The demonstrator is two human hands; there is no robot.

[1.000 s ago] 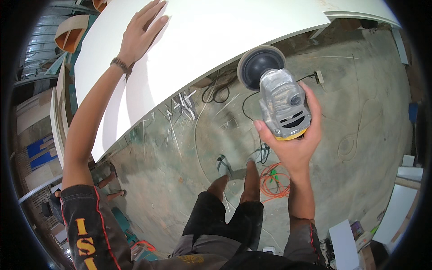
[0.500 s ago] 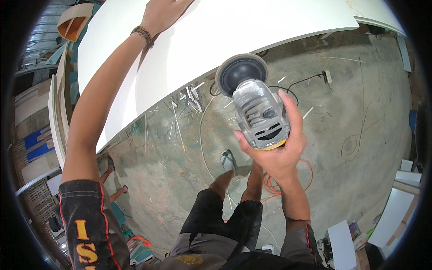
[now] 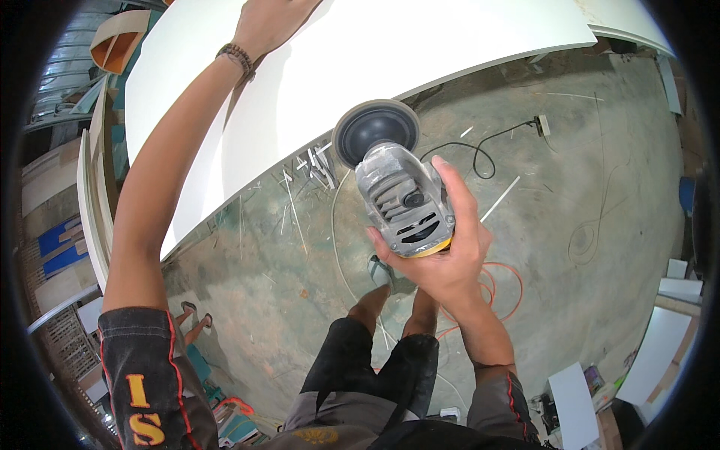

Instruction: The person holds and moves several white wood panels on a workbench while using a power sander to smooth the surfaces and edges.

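A large white panel [image 3: 360, 52] spans the top of the view. My left hand [image 3: 276, 22] lies on it, flat, with its fingertips cut off by the upper edge. My right hand [image 3: 457, 262] grips a disc sander [image 3: 405, 199], a dusty grey power tool with vents and a yellow band. The sander's round black pad [image 3: 375, 133] overlaps the panel's near edge in view; whether they touch, I cannot tell.
White offcut strips [image 3: 319, 166] litter the concrete floor [image 3: 600, 187]. A black cable [image 3: 480, 150] and an orange hose [image 3: 517, 289] lie there. Boards [image 3: 94, 195] stand at left; white pieces [image 3: 574, 405] lie at lower right. Another person's feet [image 3: 196, 315] show at left.
My right hand has moved the sander left and slightly down, bringing its pad across the panel's near edge in view. My left hand stays in place on the panel.
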